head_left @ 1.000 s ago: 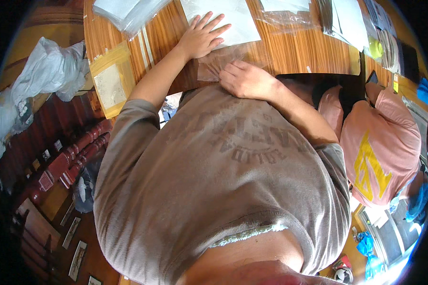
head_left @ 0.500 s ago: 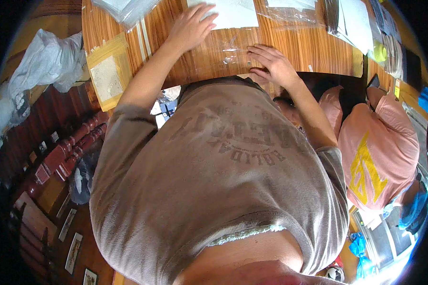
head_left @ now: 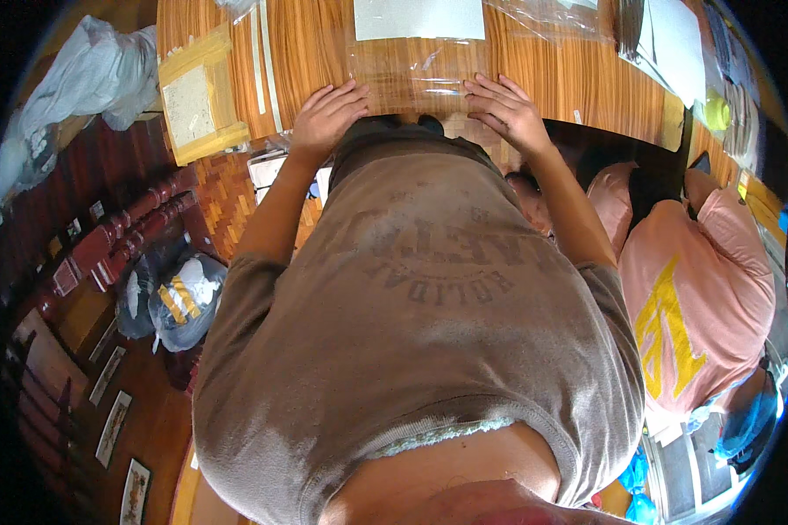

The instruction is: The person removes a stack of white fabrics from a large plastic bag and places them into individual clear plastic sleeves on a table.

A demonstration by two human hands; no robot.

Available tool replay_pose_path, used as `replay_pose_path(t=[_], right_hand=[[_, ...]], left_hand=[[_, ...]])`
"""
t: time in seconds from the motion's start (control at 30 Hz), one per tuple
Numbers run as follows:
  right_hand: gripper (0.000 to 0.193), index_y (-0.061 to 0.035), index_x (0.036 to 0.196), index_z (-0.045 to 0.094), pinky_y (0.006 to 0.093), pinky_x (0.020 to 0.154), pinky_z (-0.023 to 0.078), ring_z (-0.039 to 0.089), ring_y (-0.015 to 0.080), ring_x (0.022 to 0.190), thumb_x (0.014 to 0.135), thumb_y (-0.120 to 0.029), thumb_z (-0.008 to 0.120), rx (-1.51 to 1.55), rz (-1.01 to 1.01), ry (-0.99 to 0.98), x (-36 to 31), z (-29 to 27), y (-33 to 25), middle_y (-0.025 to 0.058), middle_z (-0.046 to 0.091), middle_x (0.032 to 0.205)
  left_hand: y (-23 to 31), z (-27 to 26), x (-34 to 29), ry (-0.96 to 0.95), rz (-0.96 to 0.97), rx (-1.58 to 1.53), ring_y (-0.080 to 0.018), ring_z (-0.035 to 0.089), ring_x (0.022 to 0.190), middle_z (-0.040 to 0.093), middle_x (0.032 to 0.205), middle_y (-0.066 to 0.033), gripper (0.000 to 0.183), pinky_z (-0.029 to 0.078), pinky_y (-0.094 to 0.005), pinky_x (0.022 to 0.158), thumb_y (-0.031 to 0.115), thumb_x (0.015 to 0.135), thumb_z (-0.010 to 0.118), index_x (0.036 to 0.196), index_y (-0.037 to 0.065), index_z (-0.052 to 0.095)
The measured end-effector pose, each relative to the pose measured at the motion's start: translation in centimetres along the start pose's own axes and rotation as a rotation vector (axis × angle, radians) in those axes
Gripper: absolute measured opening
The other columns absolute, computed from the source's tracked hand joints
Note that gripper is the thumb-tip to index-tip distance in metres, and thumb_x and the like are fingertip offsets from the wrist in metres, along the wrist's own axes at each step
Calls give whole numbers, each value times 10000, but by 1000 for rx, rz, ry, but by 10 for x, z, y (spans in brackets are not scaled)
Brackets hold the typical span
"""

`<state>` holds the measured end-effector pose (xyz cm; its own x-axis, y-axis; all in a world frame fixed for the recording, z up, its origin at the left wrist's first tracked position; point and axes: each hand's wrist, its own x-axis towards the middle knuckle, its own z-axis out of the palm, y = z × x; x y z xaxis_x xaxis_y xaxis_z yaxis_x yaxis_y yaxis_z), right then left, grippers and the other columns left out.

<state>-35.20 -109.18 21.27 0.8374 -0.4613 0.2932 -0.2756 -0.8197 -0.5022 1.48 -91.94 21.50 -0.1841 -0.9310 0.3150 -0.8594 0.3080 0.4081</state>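
Note:
A clear plastic sleeve [head_left: 411,74] lies flat along the near edge of the wooden table, glinting with reflections. A white sheet [head_left: 418,19] lies at its far end; whether it is inside the plastic I cannot tell. My left hand [head_left: 330,115] rests at the sleeve's near left corner, palm down, fingers stretched out. At the opposite corner lies my right hand [head_left: 510,109], its fingers extended over the plastic's right edge. Both thumbs are mostly hidden.
On the table's left is a paper patch framed with yellow tape [head_left: 194,101], beside two pale strips [head_left: 261,70]. More plastic [head_left: 552,17] and white papers [head_left: 670,52] lie to the right. A person in a pink shirt [head_left: 696,289] sits on my right. Bagged items [head_left: 184,297] stand low left.
My left hand has come back from the white sheet to the near left corner of the plastic. My right hand stays near the right corner, its fingers shifted slightly. The view has tilted.

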Motion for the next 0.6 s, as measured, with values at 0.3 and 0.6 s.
replay_pose_path(t=[0.3,0.6], right_hand=[[137,-115,994,807,482,1055,516,684,299,1206,957,-247,803,161,230,229,2,14,-3,39,769,1161],[214,-91,887,809,451,936,468,617,317,1063,899,-298,863,-100,382,424,-4,29,-11,47,717,1047]], left_hand=[[-1,4,16,57,-205,-228,-302,708,1155,782,1120,-69,134,528,-442,1027,176,963,787,1005,50,770],[8,13,27,59,-222,-24,-356,649,1085,738,1030,-111,176,518,-468,970,218,992,765,980,45,736]])
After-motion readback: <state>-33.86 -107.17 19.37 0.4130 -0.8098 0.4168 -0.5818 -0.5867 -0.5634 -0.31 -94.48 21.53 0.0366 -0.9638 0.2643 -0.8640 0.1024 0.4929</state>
